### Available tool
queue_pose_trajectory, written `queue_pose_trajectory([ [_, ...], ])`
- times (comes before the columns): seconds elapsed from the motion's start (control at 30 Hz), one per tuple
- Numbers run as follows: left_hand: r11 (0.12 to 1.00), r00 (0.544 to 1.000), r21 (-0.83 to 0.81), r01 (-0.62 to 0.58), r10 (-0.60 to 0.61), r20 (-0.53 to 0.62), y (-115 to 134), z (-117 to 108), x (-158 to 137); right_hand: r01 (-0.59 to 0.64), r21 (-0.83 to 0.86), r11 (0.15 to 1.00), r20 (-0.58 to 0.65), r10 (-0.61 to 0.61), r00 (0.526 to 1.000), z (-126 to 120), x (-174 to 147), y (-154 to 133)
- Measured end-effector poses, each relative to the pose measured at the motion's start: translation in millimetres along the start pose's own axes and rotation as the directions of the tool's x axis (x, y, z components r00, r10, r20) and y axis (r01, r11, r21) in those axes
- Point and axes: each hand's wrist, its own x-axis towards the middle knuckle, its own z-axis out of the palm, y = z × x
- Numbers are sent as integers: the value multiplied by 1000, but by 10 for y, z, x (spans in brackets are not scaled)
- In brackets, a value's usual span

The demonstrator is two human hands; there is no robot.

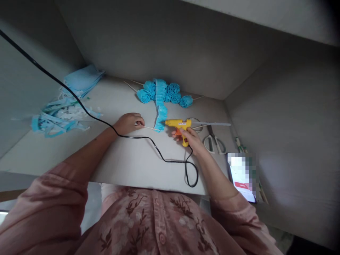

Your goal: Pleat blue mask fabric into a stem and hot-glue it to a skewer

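Between the fingertips of my left hand is a thin wooden stick, its far end lying on the lower end of a pleated blue strip. My right hand is wrapped round the handle of a yellow glue gun, fingers at its orange trigger. A long glue stick juts from the gun's back. The gun's nozzle points left and is close to the strip's lower end; I cannot tell whether it touches. The strip's upper part lies over several blue rosettes on sticks.
Scissors with white handles lie right of my right hand, near a lit phone. A black cord crosses my left wrist and loops on the table. Fabric scraps and folded blue masks are at left. Walls enclose the table's back and sides.
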Motion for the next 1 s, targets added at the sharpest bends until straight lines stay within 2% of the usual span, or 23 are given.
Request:
queue_pose_trajectory([
  [0.27, 1000, 1000, 21, 2, -2, -10, 10, 4, 4, -29, -100, 995, 33, 32, 999, 4, -28, -44],
  [1.0, 1000, 1000, 24, -9, 10, -22, 37, -10, 3, 9, -139, 990, 35, -4, 999, 38, -50, -57],
])
